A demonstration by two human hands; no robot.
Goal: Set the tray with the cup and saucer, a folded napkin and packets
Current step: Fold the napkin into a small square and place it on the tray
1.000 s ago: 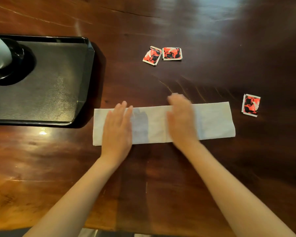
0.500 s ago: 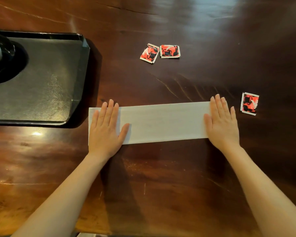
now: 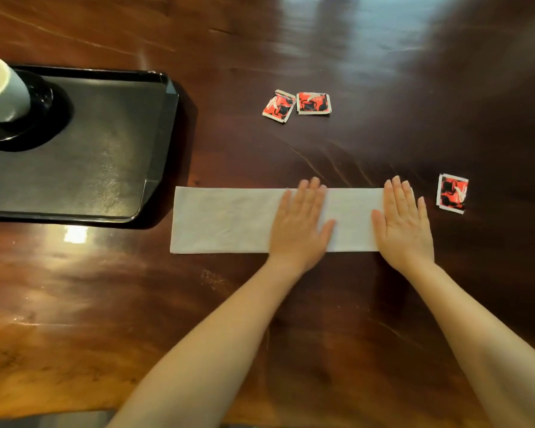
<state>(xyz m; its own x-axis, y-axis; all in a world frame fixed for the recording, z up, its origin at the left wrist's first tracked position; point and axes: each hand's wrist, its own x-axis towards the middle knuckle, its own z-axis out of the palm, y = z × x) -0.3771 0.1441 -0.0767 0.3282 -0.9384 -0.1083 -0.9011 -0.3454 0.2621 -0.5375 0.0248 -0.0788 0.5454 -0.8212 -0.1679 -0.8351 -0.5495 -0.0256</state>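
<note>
Napkin (image 3: 229,219) strip on table (image 3: 383,72), left hand (image 3: 300,225) and right hand (image 3: 403,225) flat on it (each grip released, palms down)

I count three packets: two (image 3: 279,105) (image 3: 313,103) lie side by side beyond my left hand (image 3: 300,227), one (image 3: 452,193) just past my right hand (image 3: 403,227). Under my palms is one napkin (image 3: 229,220). Off to my left sit one tray (image 3: 112,156), one cup (image 3: 2,89) and one saucer (image 3: 40,118).

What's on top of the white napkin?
Both hands lie flat on the napkin: the left hand near its middle, the right hand over its right end, hiding the paper beneath.
</note>
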